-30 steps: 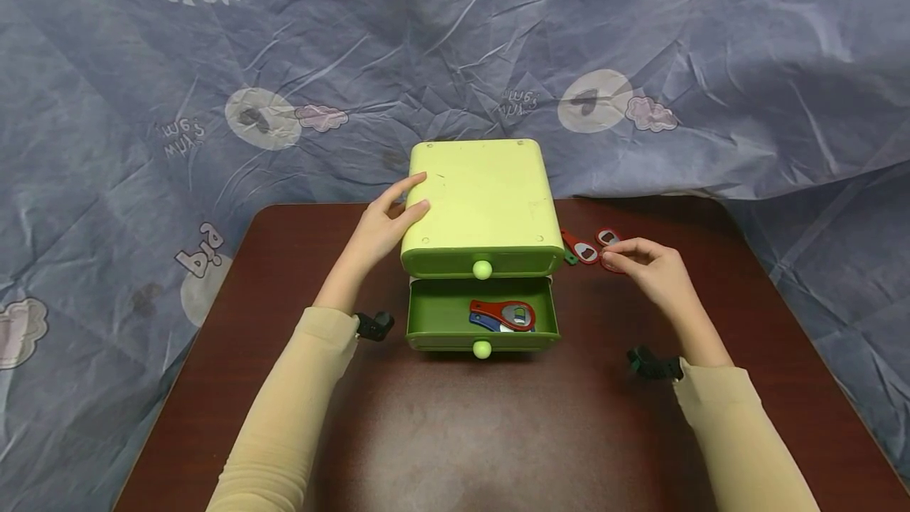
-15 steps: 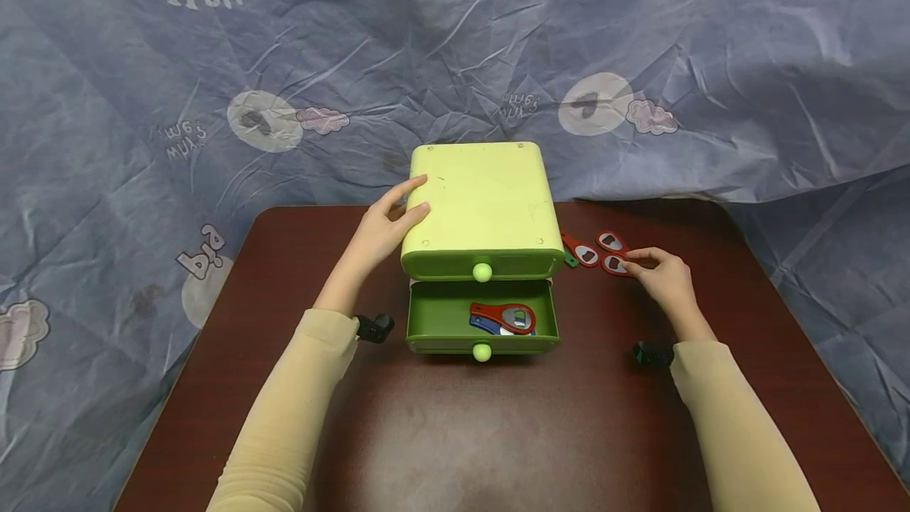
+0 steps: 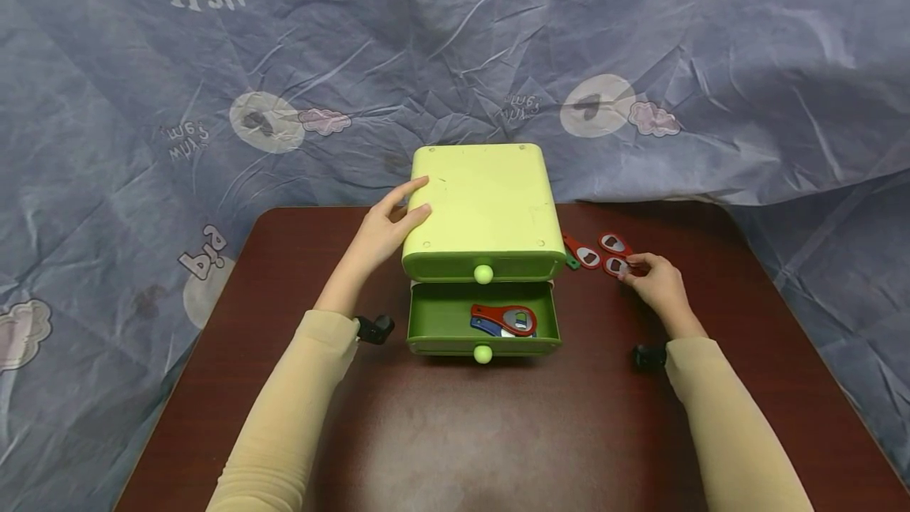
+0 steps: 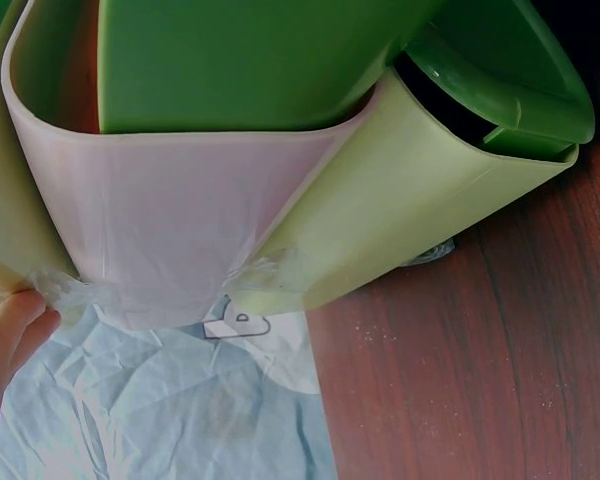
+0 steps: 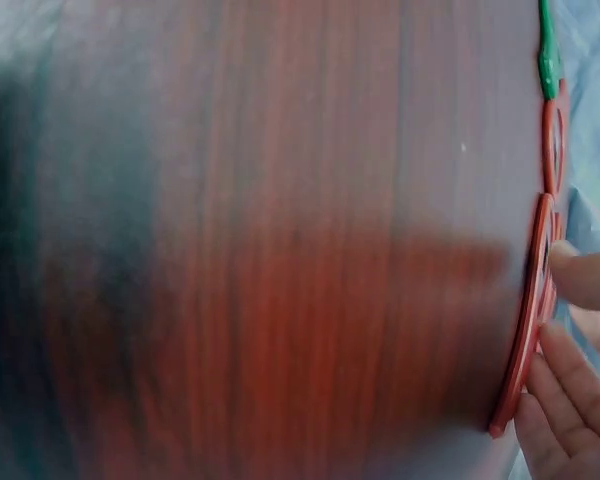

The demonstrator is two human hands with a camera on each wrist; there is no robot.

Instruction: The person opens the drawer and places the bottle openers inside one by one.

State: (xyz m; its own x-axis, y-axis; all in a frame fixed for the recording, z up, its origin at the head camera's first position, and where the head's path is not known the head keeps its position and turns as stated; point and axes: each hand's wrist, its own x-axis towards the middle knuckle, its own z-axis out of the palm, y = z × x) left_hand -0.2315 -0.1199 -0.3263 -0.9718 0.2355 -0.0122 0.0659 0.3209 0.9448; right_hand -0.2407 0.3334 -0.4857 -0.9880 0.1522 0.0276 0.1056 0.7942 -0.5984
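A small drawer chest (image 3: 483,196) with a pale yellow top stands at the back of the table. My left hand (image 3: 380,231) rests on its left edge, fingers and thumb extended onto the top. The drawer (image 3: 441,310) below the top one is pulled out. In it lie a red bottle opener (image 3: 490,311) and a blue bottle opener (image 3: 485,326) partly beneath. To the chest's right, my right hand (image 3: 661,291) pinches a red bottle opener (image 3: 613,265) that lies flat; its handle is hidden by the fingers. The right wrist view shows thumb and fingers along that opener (image 5: 528,320).
Another red opener (image 3: 613,243) lies just behind the pinched one. Closer to the chest are a red opener (image 3: 584,255) and a green handle (image 3: 572,261). A printed blue-grey cloth (image 3: 455,46) hangs behind the brown table (image 3: 455,433).
My right hand has lowered from over the openers, shifted slightly right, and closed its fingers on the nearer red bottle opener. The left hand stays on the chest.
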